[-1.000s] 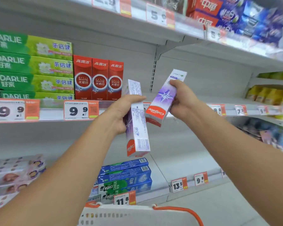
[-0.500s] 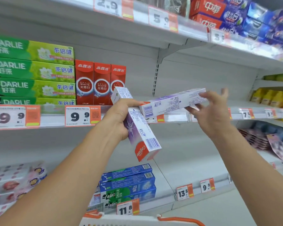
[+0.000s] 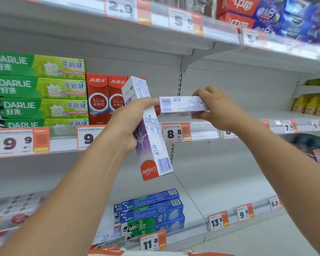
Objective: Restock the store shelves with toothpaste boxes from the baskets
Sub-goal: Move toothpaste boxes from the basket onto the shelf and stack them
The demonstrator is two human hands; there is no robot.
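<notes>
Two purple toothpaste boxes are up: the right hand [image 3: 217, 108] pinches one box [image 3: 182, 105] flat over the middle shelf [image 3: 248, 117], right of the red boxes [image 3: 98, 98]. The left hand [image 3: 129, 126] clasps the other box [image 3: 148, 130], tilted. Placing seems underway; next, set it down squarely.

My left hand [image 3: 127, 126] holds a box [image 3: 150, 137] marked Colgate; green boxes [image 3: 39, 87] read DARLIE; price tags [image 3: 21, 142] read 9.9, 8.8, 13.5, 11.8.
</notes>
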